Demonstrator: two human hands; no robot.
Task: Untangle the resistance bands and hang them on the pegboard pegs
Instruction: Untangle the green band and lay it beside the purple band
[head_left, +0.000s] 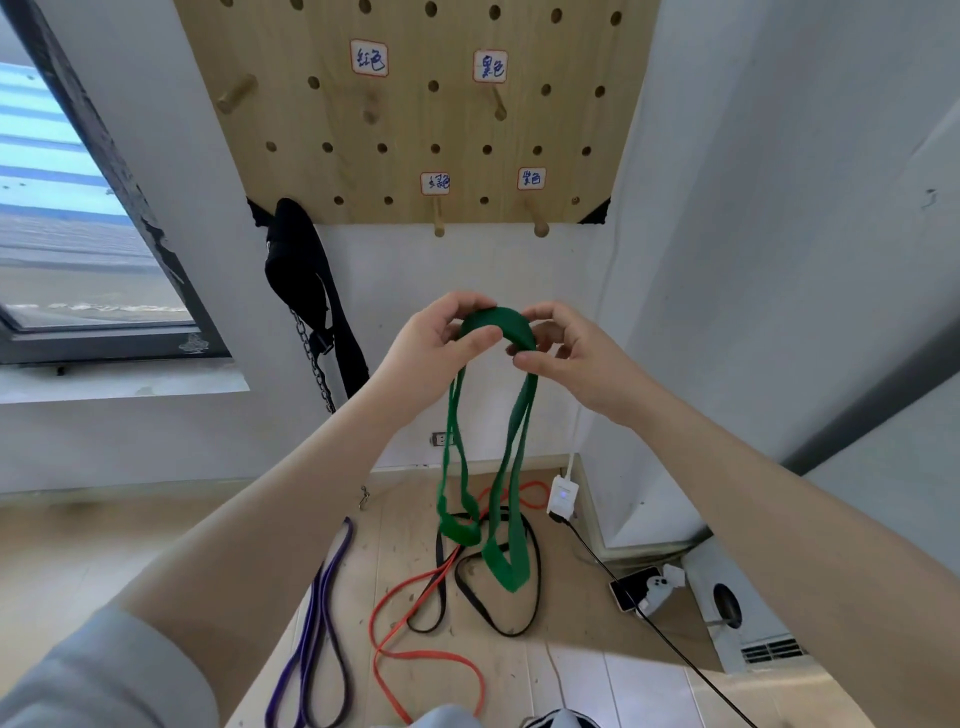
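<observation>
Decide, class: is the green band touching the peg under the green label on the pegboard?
Apart. The head view shows the green band held up by both hands, with bare white wall between its top and the peg above it.

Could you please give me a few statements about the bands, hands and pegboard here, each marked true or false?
1. Both hands, left and right, hold the green band. True.
2. The purple band hangs on a peg. False: it lies on the floor.
3. The red band and black band lie on the floor. True.
4. The pegboard pegs already carry bands. False: the pegs in view are bare.
5. The green band is stretched taut. False: it hangs slack, in loops.
</observation>
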